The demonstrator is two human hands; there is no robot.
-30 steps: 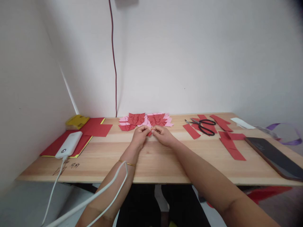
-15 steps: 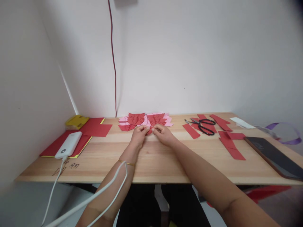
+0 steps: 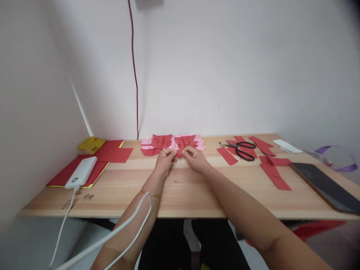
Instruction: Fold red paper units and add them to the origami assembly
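Both my hands meet at the middle back of the wooden table [image 3: 180,191]. My left hand [image 3: 165,160] and my right hand [image 3: 194,157] each pinch an edge of a small folded red paper piece [image 3: 178,153] held between them, fingers closed. Just behind the hands lies a pile of folded red and pink paper pieces [image 3: 171,142]. A thin bracelet sits on my left wrist.
Black-handled scissors [image 3: 242,149] lie on red paper strips [image 3: 272,170] at the right. A dark tablet [image 3: 326,183] rests at the right edge. Red sheets [image 3: 112,153], a white power bank [image 3: 81,171] with its cable and a yellow object [image 3: 91,144] sit at the left.
Both hands have moved slightly away from me, toward the paper pile, still pinching the red piece.
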